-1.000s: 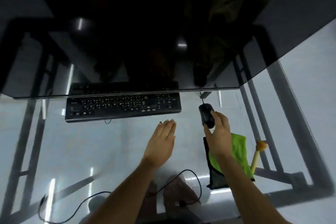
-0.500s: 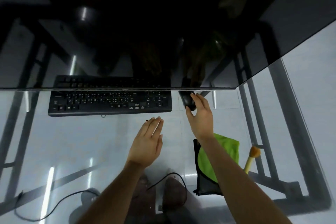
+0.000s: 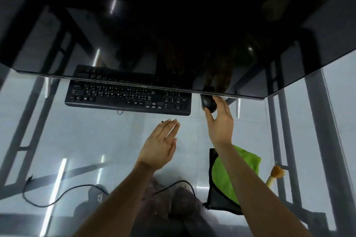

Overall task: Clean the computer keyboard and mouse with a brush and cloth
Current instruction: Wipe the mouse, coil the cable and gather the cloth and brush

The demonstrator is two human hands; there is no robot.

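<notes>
A black keyboard (image 3: pixel 127 97) lies on the glass desk, its far edge under the dark monitor. Just right of it sits a black mouse (image 3: pixel 207 103), partly tucked below the monitor's lower edge. My right hand (image 3: pixel 220 121) grips the mouse with thumb and fingers. My left hand (image 3: pixel 160 145) hovers flat over the glass in front of the keyboard, fingers together, holding nothing. A green cloth (image 3: pixel 229 175) lies on a black mouse pad (image 3: pixel 213 196) at the right, half hidden by my right forearm. A brush (image 3: pixel 275 175) with tan bristles and a pale handle lies right of the cloth.
A large dark monitor (image 3: pixel 173 25) fills the upper view and overhangs the keyboard and mouse. The glass desk (image 3: pixel 77 140) shows its metal frame, a black cable (image 3: pixel 57 196) and the person's feet beneath. The desk's right frame rail runs beside the brush.
My right hand has pushed the mouse away from me, from beside the cloth up to the monitor's lower edge next to the keyboard. My left hand stayed open in front of the keyboard.
</notes>
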